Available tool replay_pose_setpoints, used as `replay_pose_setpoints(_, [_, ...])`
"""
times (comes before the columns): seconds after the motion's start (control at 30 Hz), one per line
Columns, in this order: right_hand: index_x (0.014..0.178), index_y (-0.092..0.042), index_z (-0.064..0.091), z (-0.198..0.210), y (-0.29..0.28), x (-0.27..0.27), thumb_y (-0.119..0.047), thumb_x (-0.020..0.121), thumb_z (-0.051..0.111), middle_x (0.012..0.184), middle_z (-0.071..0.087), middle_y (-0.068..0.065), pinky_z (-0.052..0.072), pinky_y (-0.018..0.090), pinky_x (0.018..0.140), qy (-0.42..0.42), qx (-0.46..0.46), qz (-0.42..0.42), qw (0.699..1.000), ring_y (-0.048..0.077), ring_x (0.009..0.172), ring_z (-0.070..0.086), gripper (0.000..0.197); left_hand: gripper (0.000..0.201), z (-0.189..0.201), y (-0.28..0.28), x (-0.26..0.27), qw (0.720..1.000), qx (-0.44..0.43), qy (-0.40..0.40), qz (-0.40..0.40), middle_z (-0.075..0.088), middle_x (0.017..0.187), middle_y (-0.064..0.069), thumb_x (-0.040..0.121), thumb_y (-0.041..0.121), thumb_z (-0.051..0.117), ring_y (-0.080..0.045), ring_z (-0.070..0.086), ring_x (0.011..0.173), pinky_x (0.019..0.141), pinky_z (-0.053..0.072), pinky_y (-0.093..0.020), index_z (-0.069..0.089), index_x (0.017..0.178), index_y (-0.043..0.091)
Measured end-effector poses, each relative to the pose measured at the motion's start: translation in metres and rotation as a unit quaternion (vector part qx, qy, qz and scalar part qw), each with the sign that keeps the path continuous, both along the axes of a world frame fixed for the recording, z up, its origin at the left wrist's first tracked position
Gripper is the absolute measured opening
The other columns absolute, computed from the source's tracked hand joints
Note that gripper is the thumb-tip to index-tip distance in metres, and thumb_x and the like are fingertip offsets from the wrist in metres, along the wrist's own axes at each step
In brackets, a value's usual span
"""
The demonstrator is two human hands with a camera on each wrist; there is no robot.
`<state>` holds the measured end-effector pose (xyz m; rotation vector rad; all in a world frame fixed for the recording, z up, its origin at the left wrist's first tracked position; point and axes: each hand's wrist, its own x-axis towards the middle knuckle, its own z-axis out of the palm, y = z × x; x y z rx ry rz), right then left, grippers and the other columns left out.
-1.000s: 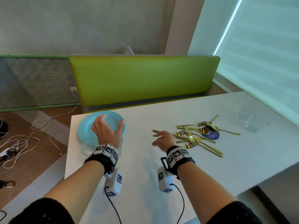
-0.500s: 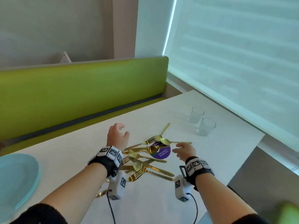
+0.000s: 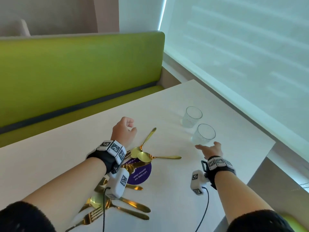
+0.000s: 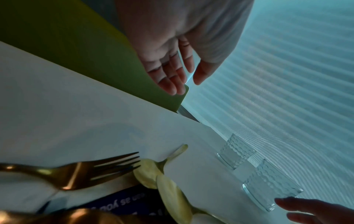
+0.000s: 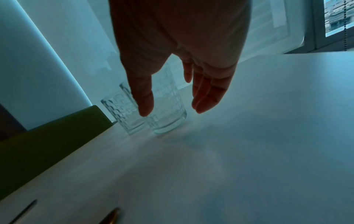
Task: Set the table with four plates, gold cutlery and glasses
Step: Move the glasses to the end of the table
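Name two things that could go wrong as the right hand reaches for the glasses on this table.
1. The two glasses, near glass and far glass, stand close together; the open right hand, closing on the near one, might knock the other.
2. The left hand and its forearm hang over the loose gold cutlery; lowering the arm could scatter the spoons and forks.

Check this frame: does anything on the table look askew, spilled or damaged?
Nothing is spilled or broken. The gold cutlery lies in a loose crossed heap, partly over a purple sticker, not laid out as places. The two glasses stand upright and empty. Both the left hand and right hand hold nothing.
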<state>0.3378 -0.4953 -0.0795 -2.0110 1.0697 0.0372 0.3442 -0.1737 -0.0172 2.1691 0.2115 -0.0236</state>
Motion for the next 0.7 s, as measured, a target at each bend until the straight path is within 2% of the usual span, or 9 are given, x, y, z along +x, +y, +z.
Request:
replay_pose_setpoints(0.1, [0.143, -0.013, 0.027, -0.012, -0.007, 0.011, -0.025, 0.068, 0.082, 0.141, 0.046, 0.012, 0.04, 0.04, 0.106, -0.022, 0.006, 0.015, 1.0, 0.031, 0.124, 0.05, 0.094, 0.03, -0.006, -0.011, 0.009, 1.0, -0.003, 0.007, -0.005, 0.062, 0.116, -0.009, 0.089, 0.013, 0.057, -0.019, 0.055, 0.091, 0.077, 0.036, -0.021, 0.054, 0.118, 0.007])
replay_pose_setpoints(0.17, [0.139, -0.011, 0.031, -0.018, -0.006, 0.015, -0.024, 0.067, 0.083, 0.139, 0.047, 0.012, 0.039, 0.038, 0.104, -0.037, 0.003, 0.013, 0.999, 0.031, 0.126, 0.047, 0.09, 0.03, -0.011, -0.018, 0.012, 1.0, -0.006, 0.019, -0.012, 0.062, 0.116, -0.007, 0.089, 0.014, 0.057, -0.015, 0.052, 0.088, 0.076, 0.037, -0.022, 0.053, 0.118, 0.009])
replay_pose_setpoints(0.3, [0.136, -0.013, 0.037, -0.024, -0.002, 0.02, -0.027, 0.064, 0.085, 0.132, 0.053, 0.011, 0.039, 0.035, 0.102, -0.076, -0.008, 0.003, 0.997, 0.029, 0.124, 0.049, 0.088, 0.031, -0.018, -0.029, 0.017, 0.999, -0.009, 0.041, -0.03, 0.062, 0.114, -0.006, 0.089, 0.016, 0.057, -0.016, 0.053, 0.087, 0.077, 0.038, -0.022, 0.053, 0.118, 0.01])
replay_pose_setpoints(0.43, [0.127, -0.015, 0.045, -0.025, 0.005, 0.026, -0.026, 0.064, 0.084, 0.124, 0.058, 0.011, 0.041, 0.033, 0.098, -0.096, -0.025, 0.012, 0.995, 0.028, 0.116, 0.054, 0.075, 0.034, -0.023, -0.037, 0.021, 0.997, -0.014, 0.052, -0.048, 0.062, 0.112, -0.005, 0.087, 0.019, 0.06, -0.015, 0.054, 0.087, 0.077, 0.039, -0.022, 0.051, 0.119, 0.012])
replay_pose_setpoints(0.57, [0.124, -0.014, 0.049, -0.021, 0.025, 0.028, -0.023, 0.065, 0.084, 0.118, 0.06, 0.007, 0.04, 0.027, 0.093, -0.094, -0.031, 0.108, 0.989, 0.025, 0.112, 0.055, 0.069, 0.047, -0.025, -0.046, 0.024, 0.99, -0.021, 0.085, -0.108, 0.059, 0.119, -0.003, 0.083, 0.022, 0.067, -0.014, 0.056, 0.093, 0.081, 0.04, -0.02, 0.048, 0.126, 0.016])
replay_pose_setpoints(0.63, [0.122, -0.017, 0.052, -0.016, 0.04, 0.029, -0.023, 0.063, 0.085, 0.11, 0.061, 0.001, 0.041, 0.022, 0.086, -0.084, -0.018, 0.201, 0.976, 0.021, 0.106, 0.057, 0.068, 0.062, -0.026, -0.052, 0.024, 0.983, -0.035, 0.107, -0.145, 0.056, 0.127, -0.002, 0.078, 0.026, 0.073, -0.014, 0.055, 0.105, 0.089, 0.041, -0.019, 0.044, 0.132, 0.019])
replay_pose_setpoints(0.7, [0.122, -0.02, 0.053, -0.008, 0.057, 0.032, -0.024, 0.062, 0.086, 0.103, 0.059, -0.006, 0.043, 0.022, 0.084, -0.074, -0.012, 0.299, 0.951, 0.017, 0.1, 0.058, 0.069, 0.079, -0.027, -0.06, 0.025, 0.974, -0.033, 0.127, -0.187, 0.049, 0.138, -0.001, 0.073, 0.03, 0.077, -0.015, 0.049, 0.123, 0.099, 0.037, -0.02, 0.035, 0.14, 0.022])
